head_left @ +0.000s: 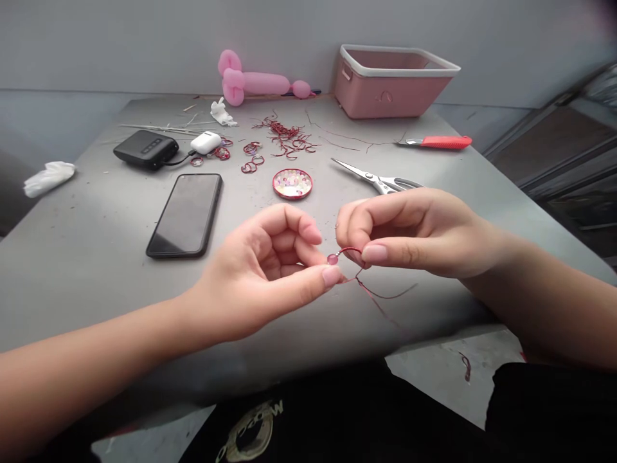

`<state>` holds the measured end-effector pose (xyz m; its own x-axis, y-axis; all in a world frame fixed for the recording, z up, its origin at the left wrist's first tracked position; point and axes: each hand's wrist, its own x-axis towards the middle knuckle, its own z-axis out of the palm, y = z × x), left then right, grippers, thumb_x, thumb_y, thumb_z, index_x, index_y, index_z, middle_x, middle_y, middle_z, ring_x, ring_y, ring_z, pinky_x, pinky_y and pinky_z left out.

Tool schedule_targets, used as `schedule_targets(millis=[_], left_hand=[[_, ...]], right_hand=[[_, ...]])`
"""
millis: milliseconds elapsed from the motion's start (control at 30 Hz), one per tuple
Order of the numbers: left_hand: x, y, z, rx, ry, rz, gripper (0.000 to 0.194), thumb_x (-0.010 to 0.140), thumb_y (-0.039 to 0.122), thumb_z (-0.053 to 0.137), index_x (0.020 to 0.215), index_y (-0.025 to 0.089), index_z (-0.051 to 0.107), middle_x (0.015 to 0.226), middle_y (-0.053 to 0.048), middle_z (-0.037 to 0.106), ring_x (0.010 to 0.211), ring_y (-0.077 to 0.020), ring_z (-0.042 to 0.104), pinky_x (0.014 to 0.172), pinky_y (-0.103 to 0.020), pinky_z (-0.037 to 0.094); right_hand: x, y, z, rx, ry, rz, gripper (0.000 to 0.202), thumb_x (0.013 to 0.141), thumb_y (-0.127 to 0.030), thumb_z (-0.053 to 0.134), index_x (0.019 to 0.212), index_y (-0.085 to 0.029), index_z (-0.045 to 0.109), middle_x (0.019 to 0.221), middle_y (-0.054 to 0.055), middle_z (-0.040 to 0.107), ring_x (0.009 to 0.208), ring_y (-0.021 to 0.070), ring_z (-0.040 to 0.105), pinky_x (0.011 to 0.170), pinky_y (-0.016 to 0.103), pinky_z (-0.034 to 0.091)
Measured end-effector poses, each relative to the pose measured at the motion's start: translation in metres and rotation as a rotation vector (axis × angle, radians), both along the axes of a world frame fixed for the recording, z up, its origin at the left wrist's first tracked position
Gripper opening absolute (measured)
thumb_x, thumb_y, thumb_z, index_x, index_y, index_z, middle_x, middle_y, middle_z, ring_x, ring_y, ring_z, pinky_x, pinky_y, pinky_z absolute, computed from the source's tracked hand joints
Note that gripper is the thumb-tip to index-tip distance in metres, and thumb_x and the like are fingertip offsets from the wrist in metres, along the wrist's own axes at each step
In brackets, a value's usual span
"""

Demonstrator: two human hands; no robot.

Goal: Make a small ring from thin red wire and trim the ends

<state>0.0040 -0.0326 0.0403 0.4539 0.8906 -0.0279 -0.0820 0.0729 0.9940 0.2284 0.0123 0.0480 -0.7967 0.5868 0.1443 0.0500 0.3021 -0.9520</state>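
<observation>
A dark red cord (350,249) with a pink bead (332,259) on it is stretched between my hands above the near part of the table. My left hand (270,270) pinches the bead end between thumb and fingers. The cord's other side is pinched between thumb and forefinger of my right hand (414,235). Below the fingers the cord crosses at a small knot, and two thin loose ends trail to the right. Just beyond my hands, a small round dish (292,184) holds pale and pink beads. Open-bladed scissors (373,177) lie behind my right hand.
On the grey table (110,276) lie a phone (186,215), a black box (145,149), a white earphone case (205,143), finished cord rings (252,164), red cord scraps (289,135) and a red-handled cutter (446,142). A pink bin (390,93) and balloon (265,83) stand along the back.
</observation>
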Motion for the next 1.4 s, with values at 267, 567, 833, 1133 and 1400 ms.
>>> schedule_targets(millis=[267, 567, 833, 1133, 1400], left_hand=[[0.001, 0.003, -0.004, 0.03, 0.086, -0.08, 0.014, 0.085, 0.026, 0.074, 0.093, 0.017, 0.067, 0.082, 0.001, 0.066, 0.073, -0.0083, 0.063, 0.07, -0.018, 0.056], [0.0, 0.006, 0.0, 0.145, 0.395, -0.167, 0.021, 0.09, 0.03, 0.061, 0.073, 0.018, 0.064, 0.068, 0.001, 0.068, 0.06, -0.011, 0.058, 0.053, -0.021, 0.046], [-0.004, 0.004, -0.004, 0.353, 0.309, -0.06, 0.014, 0.095, 0.027, 0.057, 0.088, 0.019, 0.066, 0.086, -0.001, 0.073, 0.083, -0.0149, 0.07, 0.073, -0.023, 0.056], [-0.003, 0.005, -0.013, 0.588, 0.291, 0.034, 0.01, 0.093, 0.022, 0.062, 0.092, 0.02, 0.072, 0.092, -0.003, 0.077, 0.084, -0.0147, 0.072, 0.076, -0.024, 0.058], [-0.005, 0.001, -0.009, 0.913, 0.402, 0.17, 0.018, 0.086, 0.014, 0.066, 0.089, 0.028, 0.077, 0.105, 0.001, 0.08, 0.096, -0.0175, 0.076, 0.089, -0.029, 0.061]], right_hand=[[0.002, -0.001, -0.001, 0.382, -0.189, -0.05, 0.018, 0.097, -0.029, 0.056, 0.084, -0.016, 0.057, 0.077, 0.001, 0.058, 0.069, 0.0083, 0.05, 0.06, 0.021, 0.043], [-0.009, -0.014, -0.016, 1.199, -0.313, -0.158, 0.019, 0.096, -0.009, 0.043, 0.082, -0.017, 0.054, 0.079, 0.005, 0.057, 0.068, 0.0137, 0.049, 0.061, 0.026, 0.047], [-0.012, -0.023, -0.005, 0.75, -0.148, -0.384, 0.013, 0.095, -0.024, 0.057, 0.084, -0.021, 0.063, 0.081, 0.004, 0.064, 0.073, 0.0138, 0.058, 0.067, 0.029, 0.049], [-0.01, -0.024, -0.005, 0.47, -0.063, -0.483, 0.014, 0.08, -0.034, 0.079, 0.087, -0.024, 0.072, 0.093, 0.004, 0.066, 0.089, 0.0193, 0.062, 0.085, 0.038, 0.051], [-0.011, -0.033, -0.005, 0.97, -0.108, -0.582, 0.009, 0.084, -0.022, 0.073, 0.085, -0.031, 0.072, 0.1, 0.006, 0.063, 0.1, 0.0249, 0.058, 0.089, 0.046, 0.05]])
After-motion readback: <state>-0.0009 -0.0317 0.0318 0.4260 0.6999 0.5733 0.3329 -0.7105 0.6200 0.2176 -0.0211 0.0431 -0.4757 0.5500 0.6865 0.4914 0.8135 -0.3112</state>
